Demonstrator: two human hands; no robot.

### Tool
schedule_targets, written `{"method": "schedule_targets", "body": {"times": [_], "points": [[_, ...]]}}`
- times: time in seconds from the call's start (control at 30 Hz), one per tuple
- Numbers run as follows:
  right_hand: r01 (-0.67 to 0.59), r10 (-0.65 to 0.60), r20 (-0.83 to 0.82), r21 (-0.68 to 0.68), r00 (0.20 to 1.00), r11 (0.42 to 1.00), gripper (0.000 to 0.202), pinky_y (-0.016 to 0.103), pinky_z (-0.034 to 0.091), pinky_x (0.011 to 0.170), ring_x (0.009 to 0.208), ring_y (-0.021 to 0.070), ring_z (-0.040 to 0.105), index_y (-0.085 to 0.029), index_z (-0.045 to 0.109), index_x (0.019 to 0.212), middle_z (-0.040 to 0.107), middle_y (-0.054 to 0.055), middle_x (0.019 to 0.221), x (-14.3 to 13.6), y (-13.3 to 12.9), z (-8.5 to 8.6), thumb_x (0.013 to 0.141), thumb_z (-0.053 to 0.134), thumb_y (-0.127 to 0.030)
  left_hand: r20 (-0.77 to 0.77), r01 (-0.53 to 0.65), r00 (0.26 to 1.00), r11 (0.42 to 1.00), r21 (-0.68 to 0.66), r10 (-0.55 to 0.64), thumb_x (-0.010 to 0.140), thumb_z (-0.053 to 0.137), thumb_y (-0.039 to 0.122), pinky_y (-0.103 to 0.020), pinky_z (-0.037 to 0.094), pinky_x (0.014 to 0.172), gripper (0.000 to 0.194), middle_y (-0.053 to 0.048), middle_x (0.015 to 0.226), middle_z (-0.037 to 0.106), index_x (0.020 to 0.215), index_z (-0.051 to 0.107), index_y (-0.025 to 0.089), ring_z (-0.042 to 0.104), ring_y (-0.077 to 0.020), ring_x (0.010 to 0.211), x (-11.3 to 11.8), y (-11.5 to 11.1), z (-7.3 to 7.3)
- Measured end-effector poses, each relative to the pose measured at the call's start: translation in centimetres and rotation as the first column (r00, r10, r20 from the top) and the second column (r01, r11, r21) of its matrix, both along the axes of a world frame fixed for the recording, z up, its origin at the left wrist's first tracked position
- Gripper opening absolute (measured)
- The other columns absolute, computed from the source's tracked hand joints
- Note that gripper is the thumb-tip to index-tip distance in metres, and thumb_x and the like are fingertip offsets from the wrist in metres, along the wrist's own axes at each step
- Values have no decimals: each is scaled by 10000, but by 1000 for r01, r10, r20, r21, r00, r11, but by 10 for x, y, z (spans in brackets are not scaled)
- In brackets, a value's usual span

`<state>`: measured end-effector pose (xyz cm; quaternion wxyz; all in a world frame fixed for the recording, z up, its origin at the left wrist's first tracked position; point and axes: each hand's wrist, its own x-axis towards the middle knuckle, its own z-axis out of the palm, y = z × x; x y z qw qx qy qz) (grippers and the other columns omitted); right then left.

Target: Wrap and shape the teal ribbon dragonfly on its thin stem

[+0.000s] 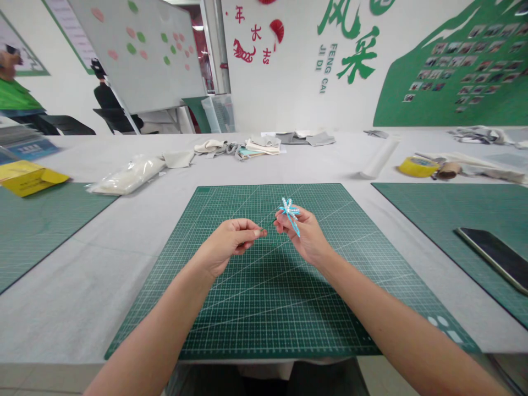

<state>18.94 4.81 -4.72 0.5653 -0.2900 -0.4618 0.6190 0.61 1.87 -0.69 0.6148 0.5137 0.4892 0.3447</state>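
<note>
Over the middle of a green cutting mat [256,319], both hands are raised close together. My right hand [307,234] is closed on a beaded flower ornament [289,212], light blue with rows of white, pearl-like beads and one blue strip pointing down. My left hand [231,239] is pinched to the left of it, fingertips towards the ornament. What those fingertips hold is too small to make out. A thin dark line shows in the narrow gap between the two hands, perhaps a thread or wire.
More cutting mats [462,212] lie on either side, the right one bearing a phone [495,256]. Further back are a clear plastic bag [128,175], a yellow box [31,177], fabric pieces [259,146] and yellow tape [417,166]. A person [18,96] stands at far left.
</note>
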Motion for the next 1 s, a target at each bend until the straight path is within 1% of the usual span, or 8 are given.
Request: {"method": "schedule_targets", "body": {"times": [0.13, 0.3, 0.43, 0.57, 0.73, 0.87, 1.0], "points": [[8, -8, -2, -15, 1000, 1000, 138, 285, 428, 591, 576, 94, 523, -214, 720, 717, 658, -7, 761, -1, 0, 0, 651, 806, -299, 31, 28, 999, 999, -17, -27, 729, 672, 291, -214, 138, 436, 168, 44, 563, 459, 759, 608, 138, 315, -50, 471, -1, 1, -2], [40, -40, 0, -54, 999, 998, 179, 291, 441, 585, 592, 111, 535, -211, 729, 678, 650, -3, 700, -3, -1, 2, 595, 846, -317, 74, 14, 997, 999, -45, -11, 724, 688, 280, -210, 133, 428, 170, 46, 552, 462, 741, 594, 140, 309, -45, 462, 0, 2, -4], [48, -50, -14, -80, 999, 996, 190, 284, 446, 585, 638, 122, 567, -206, 731, 661, 665, 13, 743, -5, -3, 3, 598, 850, -340, 92, 4, 996, 998, -64, 2, 729, 693, 273, -204, 135, 429, 170, 44, 554, 462, 741, 594, 134, 307, -38, 463, 1, 2, -4], [31, -31, 0, -75, 1000, 997, 205, 282, 447, 599, 619, 113, 552, -203, 735, 677, 656, 12, 738, -5, -5, 3, 625, 839, -372, 102, 12, 995, 997, -73, -5, 733, 698, 274, -201, 134, 429, 175, 46, 548, 448, 739, 596, 133, 300, -36, 462, 1, 1, -3], [3, -2, 34, -13, 999, 1000, 209, 312, 469, 748, 730, 130, 580, -216, 741, 743, 673, 18, 819, -7, -6, 1, 705, 783, -418, 135, 30, 991, 997, -76, -19, 736, 687, 263, -196, 135, 429, 151, 44, 555, 431, 749, 617, 130, 307, -41, 472, 0, 2, -5], [-72, 72, 24, 24, 997, 997, 216, 315, 468, 813, 788, 137, 594, -217, 745, 812, 679, 24, 867, -10, -7, 2, 795, 705, -428, 171, 35, 985, 995, -91, -19, 734, 691, 255, -187, 135, 424, 154, 40, 560, 437, 722, 600, 131, 309, -39, 473, 0, 3, -6], [-141, 141, -14, -1, 990, 990, 254, 324, 486, 838, 771, 134, 607, -194, 733, 836, 673, 33, 867, -12, -10, 3, 828, 667, -439, 209, 28, 978, 992, -121, -2, 691, 724, 261, -177, 139, 412, 193, 46, 536, 431, 699, 578, 136, 309, -34, 456, 1, 3, -7]]}}
